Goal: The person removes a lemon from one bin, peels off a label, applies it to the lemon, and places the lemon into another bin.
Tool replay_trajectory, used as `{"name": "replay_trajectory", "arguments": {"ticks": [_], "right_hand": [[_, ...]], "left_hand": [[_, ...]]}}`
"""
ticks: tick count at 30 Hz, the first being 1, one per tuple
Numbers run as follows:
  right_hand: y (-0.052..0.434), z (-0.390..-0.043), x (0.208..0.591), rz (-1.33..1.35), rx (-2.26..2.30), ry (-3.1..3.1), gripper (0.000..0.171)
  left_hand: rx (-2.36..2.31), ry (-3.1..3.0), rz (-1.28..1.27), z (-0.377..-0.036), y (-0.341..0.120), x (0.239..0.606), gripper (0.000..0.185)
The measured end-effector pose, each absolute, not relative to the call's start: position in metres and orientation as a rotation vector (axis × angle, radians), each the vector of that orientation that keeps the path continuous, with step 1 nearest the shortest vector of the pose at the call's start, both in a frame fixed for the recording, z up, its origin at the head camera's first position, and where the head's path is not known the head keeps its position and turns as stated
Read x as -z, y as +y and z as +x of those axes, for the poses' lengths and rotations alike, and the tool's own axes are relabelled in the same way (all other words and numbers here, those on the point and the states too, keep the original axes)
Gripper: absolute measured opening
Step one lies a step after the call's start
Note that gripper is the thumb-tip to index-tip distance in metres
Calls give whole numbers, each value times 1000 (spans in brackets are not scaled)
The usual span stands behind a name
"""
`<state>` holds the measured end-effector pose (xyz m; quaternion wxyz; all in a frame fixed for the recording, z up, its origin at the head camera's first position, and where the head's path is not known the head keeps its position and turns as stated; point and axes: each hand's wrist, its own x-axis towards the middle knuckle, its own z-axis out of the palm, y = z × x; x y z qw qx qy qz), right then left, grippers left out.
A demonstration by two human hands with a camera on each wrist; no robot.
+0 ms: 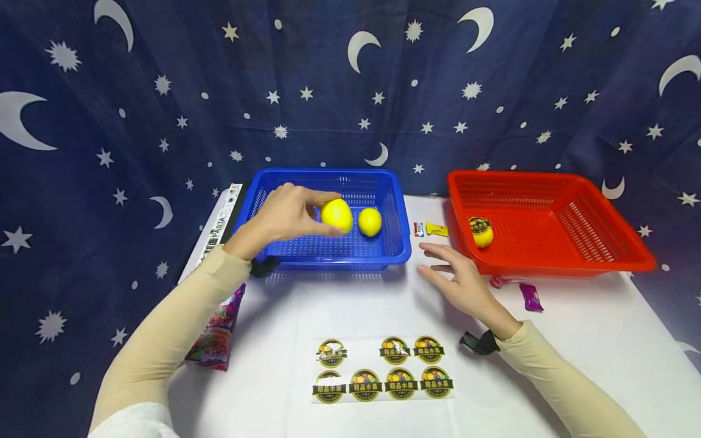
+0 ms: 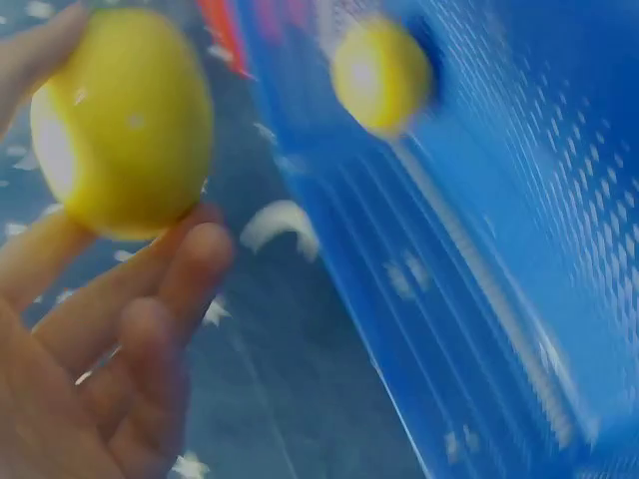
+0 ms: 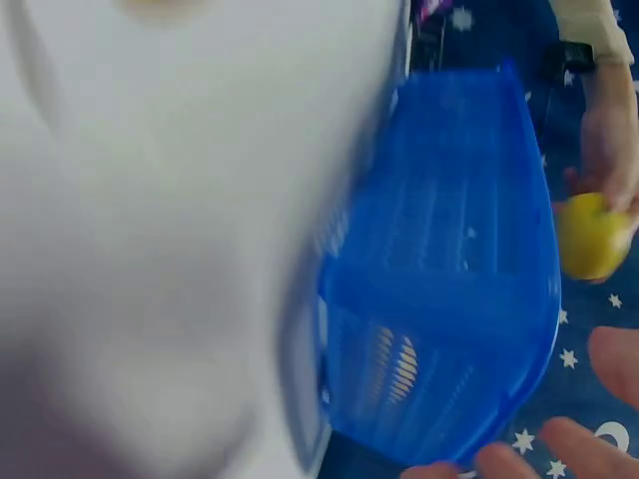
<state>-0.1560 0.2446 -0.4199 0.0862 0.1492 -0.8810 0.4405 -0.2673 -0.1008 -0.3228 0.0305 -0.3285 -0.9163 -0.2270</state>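
- With our left hand (image 1: 285, 216) we are holding a yellow lemon (image 1: 336, 215), fingers and thumb curled round it, above the inside of the blue basket (image 1: 328, 258).
- In the left wrist view the same lemon (image 2: 125, 120) is sitting against our fingertips (image 2: 195, 264), with the blue mesh wall blurred beside it.
- A second lemon (image 1: 369, 221) is lying on the floor of the blue basket, just beside the held one and apart from it.
- Our right hand (image 1: 460, 280) is hovering flat over the white table (image 1: 575, 340), fingers spread and relaxed, gripping nothing, between the two baskets.
- A third lemon with a round label (image 1: 481, 232) is resting in the red basket (image 1: 558, 264), near its left wall.
- A sticker sheet (image 1: 383, 368) is lying on the table close to us.
- Small wrapped candies (image 1: 436, 229) are lying between the baskets, and a purple snack packet (image 1: 216, 331) is lying under our left forearm.
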Motion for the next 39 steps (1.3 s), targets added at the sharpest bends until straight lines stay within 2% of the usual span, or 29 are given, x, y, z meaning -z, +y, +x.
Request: {"name": "replay_trajectory", "arguments": {"ticks": [6,10,19,32,39], "right_hand": [[244,-126,434,542,-1400,-2590,40],[236,-119,440,665,-1442,-2619,45],[212,-128,452,801,-1279,-2821,57],[204,-133,451,746,-1161,-2867,61],[226,-110,448,670,-911,-2961,63]], "left_hand": [[910,-2646,-1129,-186,-88,364,72],[992,-2717,-1197,-159,-68,398,73],[931,-2849,-1196,-173,-44,442,76],[868,-2924,-1185,-172,-43,450,80],[795,-3019,-1040,-160,-54,450,102]]}}
